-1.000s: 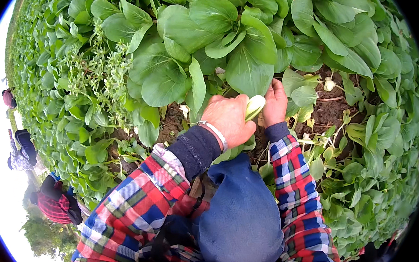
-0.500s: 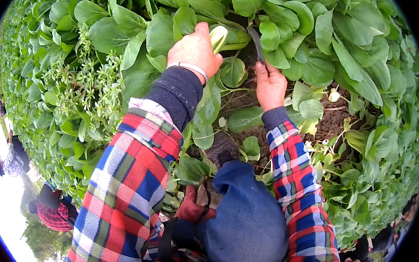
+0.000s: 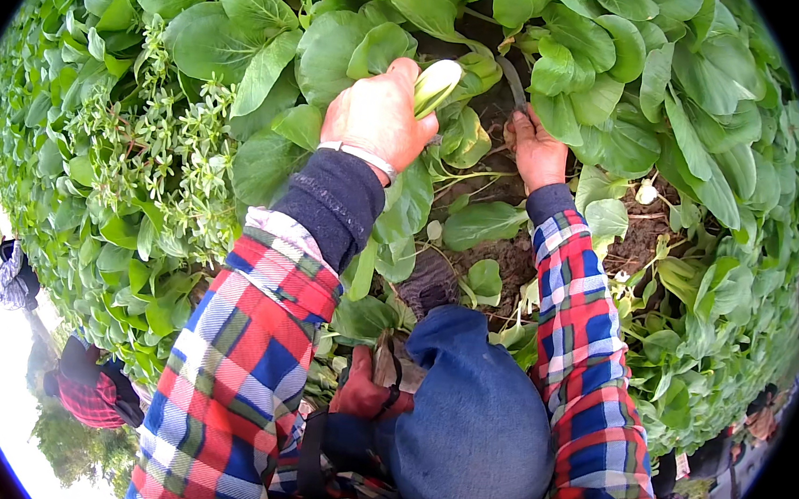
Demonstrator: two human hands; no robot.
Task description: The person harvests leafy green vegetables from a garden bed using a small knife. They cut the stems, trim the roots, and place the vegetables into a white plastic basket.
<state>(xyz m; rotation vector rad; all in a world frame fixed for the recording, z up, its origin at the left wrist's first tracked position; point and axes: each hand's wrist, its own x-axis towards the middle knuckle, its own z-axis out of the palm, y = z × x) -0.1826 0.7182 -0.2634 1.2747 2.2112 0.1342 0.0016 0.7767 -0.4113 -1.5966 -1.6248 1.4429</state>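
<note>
Right, we're on the head view, and both hands are out in front over the leaf bed. Our left hand (image 3: 371,116) is curled firmly around a leafy green (image 3: 438,86), up near the middle of the row, its pale, smooth end poking out past the thumb. We'd judge that grip is there to keep the stalks bundled and leave that end free of the fingers. Which of the broad leaves below the wrist belong to it, we can't tell.

Over on the other side, our right hand (image 3: 537,152) has its fingers closed on a knife (image 3: 512,80), the handle hidden in the grasp. The narrow, curved blade angles forward, away from us, low among the leaves and just beside the base of a standing plant (image 3: 479,73); whether it touches, we can't say. Held low like that, it seems meant to slip under the foliage, with the edge kept apart from the left hand.

Below, a leaf (image 3: 484,225) lies on brown soil (image 3: 510,256), between the two forearms. As for containers, we can't pick one out, so there are no contents to call.
</note>
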